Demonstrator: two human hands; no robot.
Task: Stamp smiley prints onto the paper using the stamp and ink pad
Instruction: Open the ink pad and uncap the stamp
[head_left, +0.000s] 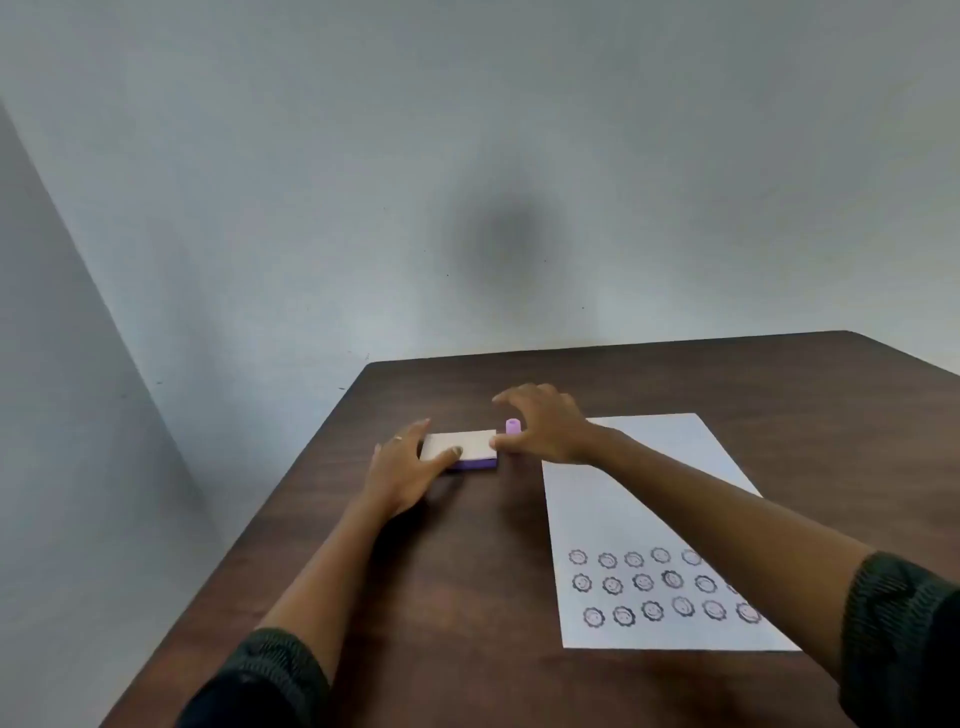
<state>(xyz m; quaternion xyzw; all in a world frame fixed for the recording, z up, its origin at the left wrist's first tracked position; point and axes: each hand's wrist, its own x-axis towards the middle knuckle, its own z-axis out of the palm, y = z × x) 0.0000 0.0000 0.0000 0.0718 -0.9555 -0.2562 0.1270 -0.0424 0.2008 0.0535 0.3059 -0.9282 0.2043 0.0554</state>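
The flat rectangular ink pad with a pale lid and purple base (460, 451) lies on the dark wooden bench (467, 597), left of the white paper sheet (623, 499) bearing 3 rows of smiley prints. The left hand (402, 470) steadies its left end, fingers spread. The right hand (543, 423), fingers open, arches over the small pink cylindrical stamp (513, 427) just beside it. The stamp looks light and rigid; pinching its sides should suit.

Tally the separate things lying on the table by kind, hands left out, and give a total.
Ink pad, closed, white lid over purple base: 1
Stamp, pink, standing upright just right of the pad: 1
Paper, white sheet bearing three rows of smiley prints at its near end: 1
Total: 3
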